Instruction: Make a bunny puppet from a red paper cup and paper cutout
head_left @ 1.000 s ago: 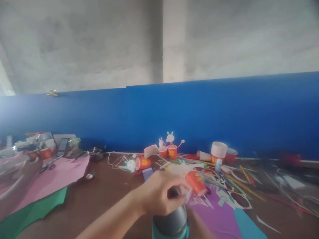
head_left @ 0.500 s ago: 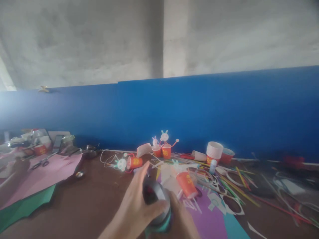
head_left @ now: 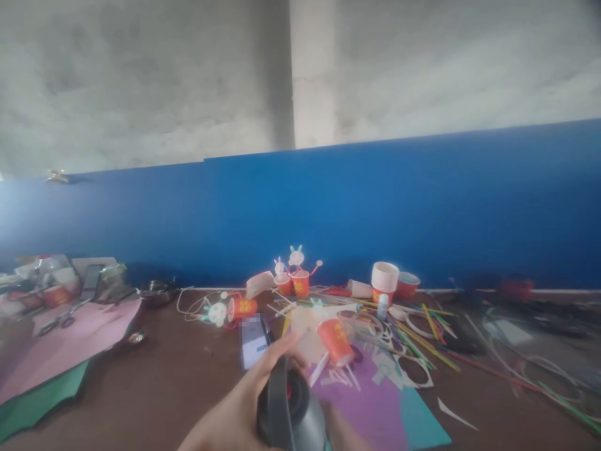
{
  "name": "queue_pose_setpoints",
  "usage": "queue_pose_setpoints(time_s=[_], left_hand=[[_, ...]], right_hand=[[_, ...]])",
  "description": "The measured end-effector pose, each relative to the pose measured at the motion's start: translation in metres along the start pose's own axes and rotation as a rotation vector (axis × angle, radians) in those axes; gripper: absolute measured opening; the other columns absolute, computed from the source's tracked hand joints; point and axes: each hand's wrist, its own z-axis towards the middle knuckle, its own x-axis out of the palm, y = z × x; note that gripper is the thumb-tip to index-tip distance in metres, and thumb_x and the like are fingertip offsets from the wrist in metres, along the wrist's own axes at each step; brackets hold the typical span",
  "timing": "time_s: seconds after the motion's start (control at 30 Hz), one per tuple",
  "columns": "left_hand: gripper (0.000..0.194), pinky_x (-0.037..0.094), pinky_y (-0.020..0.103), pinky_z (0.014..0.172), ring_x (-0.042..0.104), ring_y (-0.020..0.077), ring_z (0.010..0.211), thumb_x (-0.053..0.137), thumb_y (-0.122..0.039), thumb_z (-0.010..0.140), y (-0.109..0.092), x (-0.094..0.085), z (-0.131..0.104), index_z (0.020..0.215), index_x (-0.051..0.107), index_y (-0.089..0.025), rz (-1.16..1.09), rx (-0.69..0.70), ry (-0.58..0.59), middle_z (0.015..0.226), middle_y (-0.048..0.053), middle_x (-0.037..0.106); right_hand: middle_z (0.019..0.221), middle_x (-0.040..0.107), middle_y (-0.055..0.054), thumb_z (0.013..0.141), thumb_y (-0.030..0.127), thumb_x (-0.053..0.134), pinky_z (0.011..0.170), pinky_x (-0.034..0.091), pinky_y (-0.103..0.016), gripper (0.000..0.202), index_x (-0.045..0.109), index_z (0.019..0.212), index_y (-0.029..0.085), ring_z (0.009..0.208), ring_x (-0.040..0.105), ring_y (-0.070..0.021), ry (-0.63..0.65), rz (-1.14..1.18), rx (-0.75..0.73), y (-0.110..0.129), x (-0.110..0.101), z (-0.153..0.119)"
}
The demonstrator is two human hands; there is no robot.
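Observation:
My left hand (head_left: 244, 404) is wrapped round a dark grey bottle (head_left: 307, 416) with a black loop on its top, low in the middle of the head view. The bottle's top is tilted so that a small red spot shows under the loop. My right hand (head_left: 345, 432) is against the bottle's right side, blurred, its fingers mostly hidden. Just beyond my left hand lies a phone (head_left: 254, 343) with a lit screen. A red paper cup (head_left: 335, 342) lies on its side to the right, over purple paper (head_left: 370, 407).
Rabbit figures in red cups (head_left: 300, 284) stand by the blue partition (head_left: 328, 207). Stacked paper cups (head_left: 385, 277), a glue stick (head_left: 382, 307) and scattered coloured sticks (head_left: 429, 346) lie right. Pink paper (head_left: 94, 338) with scissors (head_left: 59, 322) is left, near a metal bowl (head_left: 157, 291).
The view has shifted, so the tabletop things sit further left. The bottle is lower and tipped, with its loop showing. My left hand has moved down, uncovering the phone.

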Motion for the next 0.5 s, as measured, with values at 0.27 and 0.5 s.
queue_pose_setpoints(time_s=[0.27,0.5], left_hand=[[0.105,0.028,0.05,0.109,0.028,0.0402,0.136,0.075,-0.07,0.052,-0.028,0.003,-0.004,0.141,0.038,-0.026,0.055,-0.02,-0.075,0.147,0.013,0.034],[0.091,0.048,0.038,0.091,0.058,0.0319,0.108,0.082,-0.05,0.058,-0.021,0.029,-0.007,0.136,0.041,-0.028,0.013,-0.025,-0.449,0.129,0.01,0.054]], right_hand=[[0.122,0.061,-0.005,0.08,0.036,0.066,0.09,0.049,-0.043,0.052,0.05,0.13,0.034,0.107,0.06,-0.0277,0.059,0.051,0.034,0.011,0.0,-0.02],[0.121,0.064,-0.007,0.068,0.018,0.065,0.064,0.056,-0.035,0.064,0.054,0.128,0.034,0.082,0.069,-0.0305,-0.073,-0.146,0.162,0.01,-0.009,-0.021]])
